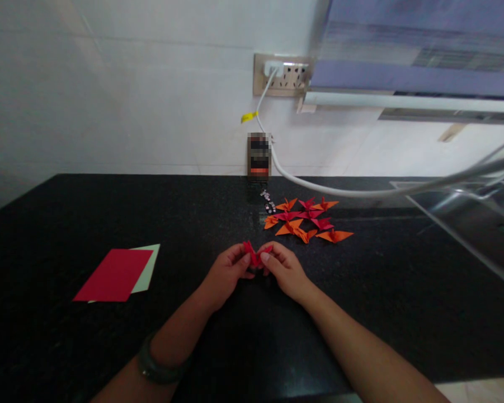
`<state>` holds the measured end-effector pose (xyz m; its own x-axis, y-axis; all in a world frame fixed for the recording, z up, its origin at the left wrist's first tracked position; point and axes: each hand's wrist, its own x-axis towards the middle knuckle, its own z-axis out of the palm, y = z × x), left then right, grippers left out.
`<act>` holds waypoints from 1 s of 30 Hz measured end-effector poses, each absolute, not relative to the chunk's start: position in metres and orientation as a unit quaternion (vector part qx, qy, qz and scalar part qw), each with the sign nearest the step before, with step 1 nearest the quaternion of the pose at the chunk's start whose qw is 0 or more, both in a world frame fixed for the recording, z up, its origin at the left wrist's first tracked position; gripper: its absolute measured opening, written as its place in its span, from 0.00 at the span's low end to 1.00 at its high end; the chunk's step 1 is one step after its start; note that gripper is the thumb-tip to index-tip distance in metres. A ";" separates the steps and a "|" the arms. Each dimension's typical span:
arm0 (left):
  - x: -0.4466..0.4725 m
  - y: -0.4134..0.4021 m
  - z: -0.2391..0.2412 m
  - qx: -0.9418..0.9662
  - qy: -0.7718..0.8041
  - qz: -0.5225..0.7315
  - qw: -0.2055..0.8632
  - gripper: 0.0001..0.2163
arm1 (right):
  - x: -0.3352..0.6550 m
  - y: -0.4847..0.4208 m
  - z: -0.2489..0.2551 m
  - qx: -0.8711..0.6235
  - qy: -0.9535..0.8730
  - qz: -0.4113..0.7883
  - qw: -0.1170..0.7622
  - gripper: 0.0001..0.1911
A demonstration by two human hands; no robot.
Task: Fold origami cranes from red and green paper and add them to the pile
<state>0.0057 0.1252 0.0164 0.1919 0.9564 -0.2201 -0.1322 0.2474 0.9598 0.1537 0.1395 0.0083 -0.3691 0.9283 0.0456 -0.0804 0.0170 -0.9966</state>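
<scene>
Between my two hands is a small red folded-paper crane (pixel 254 256), held just above the dark countertop. My left hand (pixel 230 270) pinches its left side between thumb and fingers. On the other side, my right hand (pixel 284 268) grips it in the same way, thumb on top. Parts of the crane are hidden behind the fingertips. Just beyond my hands lie several finished orange paper cranes (pixel 334 236) and red paper cranes (pixel 322 224), grouped closely together. To the left, a red paper sheet (pixel 115 274) partly covers a pale green sheet (pixel 147 270).
The black countertop (pixel 218 207) runs back to a tiled wall. A blurred dark object (pixel 259 157) leans there, beside a small beaded item (pixel 268 201). From the wall socket (pixel 287 75), a white cable (pixel 310 183) arcs rightward above a metal sink (pixel 478 224).
</scene>
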 end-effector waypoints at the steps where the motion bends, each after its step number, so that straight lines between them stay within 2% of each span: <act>1: 0.006 0.125 0.016 0.436 0.467 0.428 0.639 0.11 | 0.153 0.140 0.008 -0.371 -0.572 0.597 0.423 0.13; 8: 0.007 0.125 0.016 0.451 0.456 0.400 0.654 0.12 | 0.153 0.142 -0.002 -0.400 -0.594 0.548 0.432 0.16; 16: 0.005 0.125 0.016 0.434 0.462 0.413 0.654 0.14 | 0.153 0.140 0.008 -0.375 -0.588 0.583 0.417 0.15; 30: 0.006 0.126 0.014 0.466 0.454 0.410 0.639 0.11 | 0.155 0.141 -0.002 -0.389 -0.609 0.547 0.421 0.11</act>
